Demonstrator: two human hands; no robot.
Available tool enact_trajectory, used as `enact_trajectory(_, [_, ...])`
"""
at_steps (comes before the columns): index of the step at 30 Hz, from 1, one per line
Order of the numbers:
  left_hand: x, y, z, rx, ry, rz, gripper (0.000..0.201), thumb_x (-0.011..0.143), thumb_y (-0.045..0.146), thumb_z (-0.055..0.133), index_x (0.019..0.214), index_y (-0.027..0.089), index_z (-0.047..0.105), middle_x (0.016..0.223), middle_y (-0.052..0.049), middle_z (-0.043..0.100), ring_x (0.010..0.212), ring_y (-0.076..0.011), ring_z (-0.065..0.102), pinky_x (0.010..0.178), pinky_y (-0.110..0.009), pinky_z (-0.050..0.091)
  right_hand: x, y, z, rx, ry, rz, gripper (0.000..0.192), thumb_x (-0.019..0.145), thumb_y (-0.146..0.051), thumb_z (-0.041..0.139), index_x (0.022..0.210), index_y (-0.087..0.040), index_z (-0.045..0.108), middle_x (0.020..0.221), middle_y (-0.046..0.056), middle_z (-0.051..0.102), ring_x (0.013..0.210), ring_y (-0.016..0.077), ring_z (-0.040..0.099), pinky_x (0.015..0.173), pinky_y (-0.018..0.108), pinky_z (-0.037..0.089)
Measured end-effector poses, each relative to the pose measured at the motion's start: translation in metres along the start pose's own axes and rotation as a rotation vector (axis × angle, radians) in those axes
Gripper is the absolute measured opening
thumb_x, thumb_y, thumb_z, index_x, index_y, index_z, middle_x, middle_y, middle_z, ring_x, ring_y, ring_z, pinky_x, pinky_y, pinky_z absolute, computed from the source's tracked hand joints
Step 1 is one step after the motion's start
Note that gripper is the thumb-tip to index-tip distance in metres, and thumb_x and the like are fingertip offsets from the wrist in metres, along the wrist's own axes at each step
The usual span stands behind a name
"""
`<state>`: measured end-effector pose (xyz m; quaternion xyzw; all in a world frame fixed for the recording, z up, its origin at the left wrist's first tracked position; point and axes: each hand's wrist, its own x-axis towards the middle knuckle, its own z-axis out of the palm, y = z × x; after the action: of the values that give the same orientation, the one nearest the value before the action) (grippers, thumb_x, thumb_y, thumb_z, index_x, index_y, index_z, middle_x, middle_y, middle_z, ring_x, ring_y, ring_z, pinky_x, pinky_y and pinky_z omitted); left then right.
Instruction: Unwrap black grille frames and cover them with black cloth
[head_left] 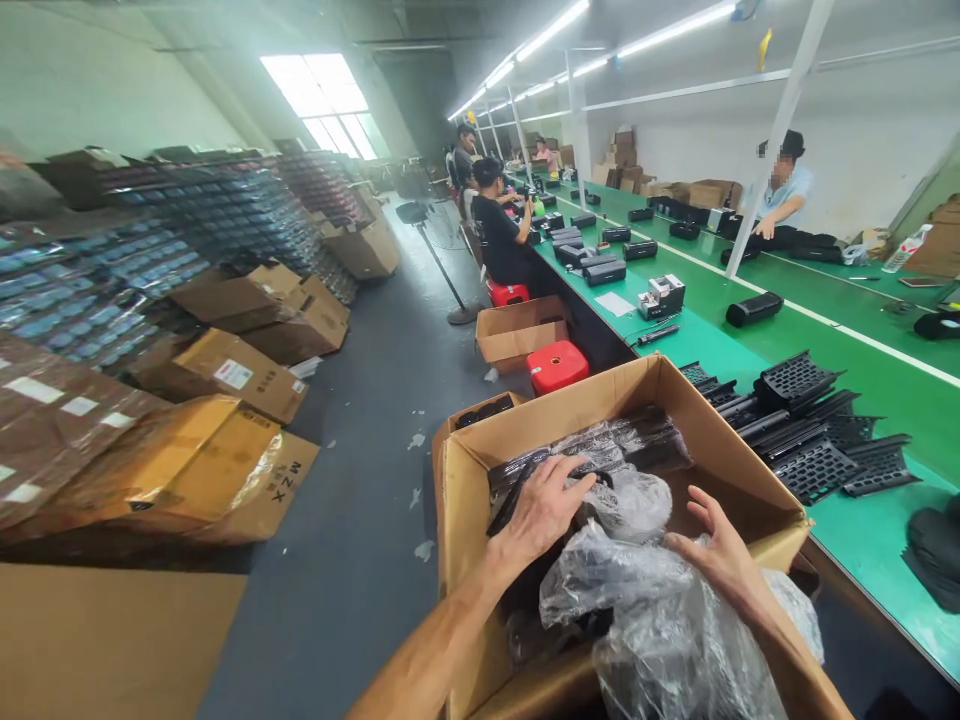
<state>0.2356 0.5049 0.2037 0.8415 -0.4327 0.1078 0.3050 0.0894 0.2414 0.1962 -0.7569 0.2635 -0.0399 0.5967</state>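
An open cardboard box (739, 465) holds black parts in clear plastic wrap (634, 440). My left hand (544, 505) is inside the box, fingers extended over the wrapped parts and beside a crumpled clear plastic bundle (637, 505). Whether its fingertips press on the parts is hard to make out. On the other side of that bundle is my right hand (712, 550), its thumb and fingers apart. Loose clear plastic bag (675, 630) spreads between my forearms and hangs over the near edge of the box, covering some of the contents.
Black perforated covers (814, 465) lie piled on the green workbench (885, 525) to the right. Farther along are black cylindrical units (754, 309) and seated co-workers. A red stool (556, 367) stands behind the box. Cartons (240, 375) and wrapped stacks line the left.
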Motion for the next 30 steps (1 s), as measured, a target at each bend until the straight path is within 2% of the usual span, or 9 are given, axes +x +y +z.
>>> enact_trajectory(3, [0.004,0.0,-0.02,-0.033,-0.029,-0.082,0.026,0.099,0.029,0.052,0.103,0.026,0.078,0.09,-0.009,0.07,0.087,-0.0216,0.064,0.082,-0.032,0.051,-0.005,-0.004,-0.015,-0.09,-0.09,-0.051,0.089,0.067,-0.058,0.077,0.144,-0.017,0.055,0.128,0.016,0.067,0.093,0.0256,0.067,0.076,0.035,0.051])
enact_trajectory(7, [0.01,-0.001,-0.03,-0.232,0.082,-0.375,0.039,0.097,0.038,0.053,0.063,0.019,0.059,0.06,0.0,0.051,0.058,-0.0125,0.046,0.057,-0.024,0.035,-0.023,-0.018,-0.012,-0.17,-0.299,-0.09,0.046,0.078,-0.05,0.069,0.109,-0.017,0.075,0.083,0.006,0.073,0.076,0.022,0.065,0.07,0.032,0.048])
enact_trajectory(10, [0.017,0.012,-0.031,-0.486,0.151,-0.589,0.045,0.094,0.052,0.056,0.065,0.018,0.049,0.058,0.004,0.046,0.053,-0.0103,0.044,0.052,-0.022,0.033,-0.038,-0.03,0.011,-0.201,-0.311,-0.176,0.04,0.083,-0.053,0.069,0.103,-0.019,0.075,0.078,0.003,0.068,0.069,0.0192,0.061,0.065,0.029,0.046])
enact_trajectory(14, [0.03,0.045,-0.026,-0.981,0.15,-0.755,0.053,0.083,0.067,0.066,0.07,0.019,0.049,0.053,0.005,0.046,0.045,-0.0097,0.043,0.045,-0.023,0.038,-0.039,-0.047,0.055,-0.184,-0.187,-0.447,0.056,0.08,-0.055,0.075,0.124,-0.021,0.07,0.108,0.009,0.068,0.09,0.0224,0.064,0.079,0.031,0.05])
enact_trajectory(16, [0.034,0.057,-0.024,-1.199,0.177,-0.784,0.054,0.077,0.066,0.074,0.072,0.019,0.049,0.054,0.006,0.045,0.045,-0.0092,0.043,0.043,-0.023,0.042,-0.029,-0.05,0.071,-0.228,-0.2,-0.487,0.037,0.085,-0.05,0.067,0.105,-0.019,0.075,0.1,0.009,0.069,0.082,0.0204,0.062,0.074,0.029,0.048])
enact_trajectory(18, [0.033,0.062,-0.023,-1.299,0.182,-0.774,0.051,0.074,0.061,0.079,0.078,0.017,0.054,0.061,0.005,0.051,0.048,-0.0097,0.049,0.046,-0.024,0.046,-0.019,-0.049,0.077,-0.25,-0.234,-0.464,0.033,0.092,-0.045,0.055,0.08,-0.018,0.07,0.078,0.005,0.065,0.067,0.0163,0.055,0.065,0.026,0.042])
enact_trajectory(21, [0.023,0.056,-0.023,-1.232,0.17,-0.746,0.049,0.079,0.061,0.075,0.086,0.016,0.06,0.069,0.002,0.058,0.051,-0.0105,0.054,0.049,-0.024,0.047,-0.014,-0.044,0.072,-0.205,-0.266,-0.426,0.038,0.097,-0.046,0.048,0.078,-0.017,0.064,0.068,0.002,0.058,0.064,0.0148,0.051,0.062,0.025,0.038])
enact_trajectory(26, [0.002,0.043,-0.02,-0.886,0.228,-0.804,0.045,0.083,0.058,0.069,0.07,0.016,0.057,0.06,0.004,0.048,0.051,-0.008,0.044,0.05,-0.021,0.036,-0.022,-0.05,0.061,-0.221,-0.315,-0.497,0.039,0.098,-0.048,0.046,0.075,-0.019,0.058,0.073,0.004,0.057,0.069,0.016,0.05,0.067,0.027,0.037])
enact_trajectory(30, [0.001,0.052,-0.034,-0.753,0.229,-0.772,0.043,0.084,0.056,0.065,0.067,0.017,0.056,0.057,0.004,0.043,0.054,-0.0091,0.039,0.053,-0.023,0.032,-0.027,-0.058,0.058,-0.197,-0.332,-0.52,0.039,0.1,-0.049,0.046,0.08,-0.019,0.061,0.079,0.005,0.062,0.071,0.0169,0.054,0.069,0.028,0.04])
